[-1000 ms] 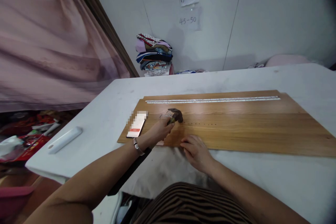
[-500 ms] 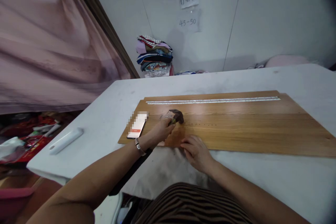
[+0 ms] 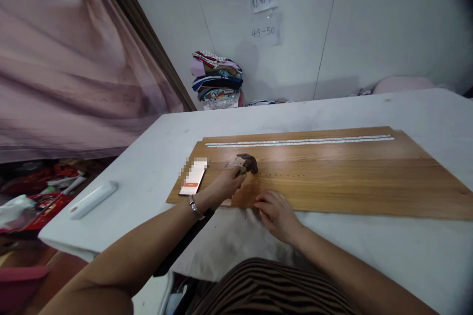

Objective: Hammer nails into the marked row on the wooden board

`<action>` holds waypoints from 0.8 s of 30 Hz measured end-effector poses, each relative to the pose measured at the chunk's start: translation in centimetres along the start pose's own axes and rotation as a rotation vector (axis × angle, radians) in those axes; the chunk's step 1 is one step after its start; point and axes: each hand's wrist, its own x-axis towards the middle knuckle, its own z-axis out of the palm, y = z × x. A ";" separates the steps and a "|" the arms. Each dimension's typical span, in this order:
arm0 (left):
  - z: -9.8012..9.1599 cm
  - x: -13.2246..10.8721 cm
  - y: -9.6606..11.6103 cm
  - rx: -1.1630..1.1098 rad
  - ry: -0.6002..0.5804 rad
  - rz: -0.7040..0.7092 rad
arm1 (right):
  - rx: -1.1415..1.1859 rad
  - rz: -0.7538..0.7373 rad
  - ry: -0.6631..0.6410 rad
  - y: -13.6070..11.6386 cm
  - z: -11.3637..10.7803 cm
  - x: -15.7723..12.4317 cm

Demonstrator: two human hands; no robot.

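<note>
A claw hammer [image 3: 250, 163] has its dark head low over the wooden board [image 3: 351, 177]. My left hand [image 3: 226, 184] is closed around its short handle, and a bracelet circles that wrist. Just beyond this hand lies a small pile of nails [image 3: 233, 162], partly hidden by the hammer. My right hand [image 3: 277, 211] rests at the board's front edge, fingers loosely bent and slightly apart, with nothing seen in them. A row of small dark marks [image 3: 283, 175], too small to tell as nails or holes, runs rightward from the hammer head.
A phone [image 3: 193, 177] lies on the board's left end. Two white measuring strips [image 3: 299, 141] run along its far side. On the white table [image 3: 148, 157] sits a white elongated object [image 3: 93, 200]. Folded clothes [image 3: 218, 78] are stacked against the wall; a pink curtain [image 3: 81, 59] hangs left.
Both hands and the hammer keep almost the same places. The view has shifted very slightly.
</note>
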 end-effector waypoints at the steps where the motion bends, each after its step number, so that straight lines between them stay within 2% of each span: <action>1: 0.1 0.1 -0.1 -0.005 -0.002 0.006 | -0.003 -0.001 0.000 0.0 0.0 0.0; 12: -0.6 -0.3 0.3 0.028 0.025 0.016 | -0.008 -0.008 0.017 -0.1 0.1 0.0; 19: 0.2 -0.1 -0.1 -0.007 0.020 0.017 | -0.007 -0.013 0.014 -0.1 -0.1 0.0; 24: 0.1 -0.2 0.2 -0.005 0.003 0.020 | -0.016 -0.008 0.000 0.0 0.0 -0.1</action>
